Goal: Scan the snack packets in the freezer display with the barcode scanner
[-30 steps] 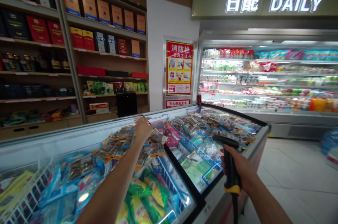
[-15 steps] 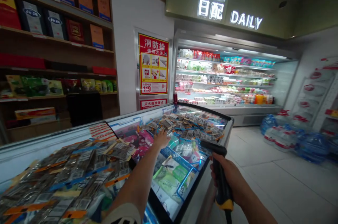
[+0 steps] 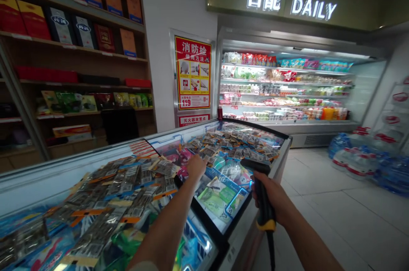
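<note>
My right hand is wrapped round the handle of a black and yellow barcode scanner, its head pointing left over the freezer's edge and its cable hanging down. My left hand reaches forward over the glass top of a chest freezer, at the near left edge of a pile of small flat packets. Its fingers are foreshortened and mostly hidden, so whether they grip a packet does not show. A second, larger pile of clear packets with orange and blue ends lies left of my left forearm.
Bagged frozen goods show through the glass. A dark red can stands at the freezer's far edge. Beyond is a lit refrigerated display; shelves of boxes stand left. Bottled water packs sit on the floor at right.
The view has shifted, so the freezer and shelves sit farther right in the picture. My left hand's fingers, spread earlier, now show less. My right hand keeps hold of the barcode scanner.
</note>
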Available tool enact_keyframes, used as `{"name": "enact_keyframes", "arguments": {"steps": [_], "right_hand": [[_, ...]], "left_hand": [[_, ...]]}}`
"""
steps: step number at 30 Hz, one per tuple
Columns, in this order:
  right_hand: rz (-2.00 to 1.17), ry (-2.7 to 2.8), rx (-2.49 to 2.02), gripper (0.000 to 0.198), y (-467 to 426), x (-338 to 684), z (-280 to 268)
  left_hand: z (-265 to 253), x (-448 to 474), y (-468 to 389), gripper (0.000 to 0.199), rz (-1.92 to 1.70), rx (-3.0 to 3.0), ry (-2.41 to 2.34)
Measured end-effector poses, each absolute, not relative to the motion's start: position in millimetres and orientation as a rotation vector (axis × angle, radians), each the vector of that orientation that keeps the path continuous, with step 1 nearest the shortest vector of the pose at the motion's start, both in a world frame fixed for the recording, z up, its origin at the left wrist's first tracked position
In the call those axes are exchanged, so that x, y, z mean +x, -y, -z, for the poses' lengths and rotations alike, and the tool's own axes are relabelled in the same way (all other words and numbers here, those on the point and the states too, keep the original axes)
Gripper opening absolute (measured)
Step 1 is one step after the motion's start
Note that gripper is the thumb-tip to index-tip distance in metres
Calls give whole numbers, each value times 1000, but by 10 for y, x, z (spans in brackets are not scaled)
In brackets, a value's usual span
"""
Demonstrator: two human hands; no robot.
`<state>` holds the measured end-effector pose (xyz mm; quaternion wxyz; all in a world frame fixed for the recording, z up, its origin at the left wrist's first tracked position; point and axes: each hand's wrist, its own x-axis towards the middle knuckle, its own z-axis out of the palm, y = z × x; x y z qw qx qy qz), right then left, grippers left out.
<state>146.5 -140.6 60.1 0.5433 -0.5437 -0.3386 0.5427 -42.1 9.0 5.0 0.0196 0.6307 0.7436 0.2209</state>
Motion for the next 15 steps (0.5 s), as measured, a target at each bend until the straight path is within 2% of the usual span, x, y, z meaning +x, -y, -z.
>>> {"name": "enact_keyframes", "arguments": {"steps": [3, 8, 15], "right_hand": [[-1292, 813, -1299, 22, 1458, 1419, -642], [-1291, 825, -1270, 23, 1495, 1409, -680], [-1322, 843, -1231, 23, 1485, 1384, -666]], "left_hand": [[1, -427, -207, 46, -635, 1837, -2195], [-47, -495, -302, 33, -575, 1751, -1853], [-46, -641, -146, 47, -819, 1425, -1510]]}}
